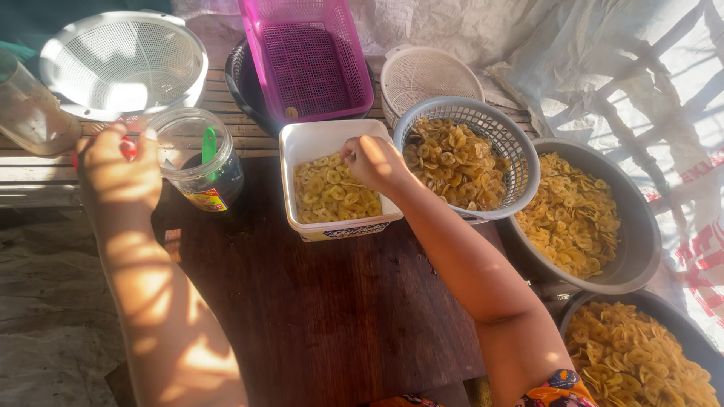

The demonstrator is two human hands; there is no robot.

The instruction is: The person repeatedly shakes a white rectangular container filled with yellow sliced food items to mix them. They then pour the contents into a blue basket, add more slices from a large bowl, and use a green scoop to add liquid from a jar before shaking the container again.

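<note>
Far left of frame: left hand (119, 167) raised beside a clear plastic jar (200, 160), fingers curled together around something red, mostly hidden, can't tell what. Jar is open, with a green scoop-like piece inside and a label low on its side. Probably light, smooth-walled, likely slippery; best gripped round the body below the rim.

Upper left: white colander (124, 62) tilted on the slatted bench (30, 172). Top centre: pink basket (308, 56) sitting in a dark bowl.

Centre: white square tub (300, 181) on a dark wooden board (324, 301), part filled with yellow banana chips (326, 197). Right hand (373, 162) sits over the tub's upper right corner, fingers bunched together and pointing down into the chips, apparently pinching a few; exact grasp hidden by the knuckles. Chips look thin, dry, brittle, very light: a loose pinch or scoop, no squeezing. Tub walls are thin and likely flex; take it by the rim with two hands.

Right of centre: grey colander (520, 162) full of chips, touching the tub's right edge. Far right: two grey basins (641, 226) heaped with chips, the lower one cut off by the frame.

Room: the board's lower half has open space; the upper and right sides are crowded, rims nearly touching. The board's left edge drops off to a lower cloth-covered surface.
</note>
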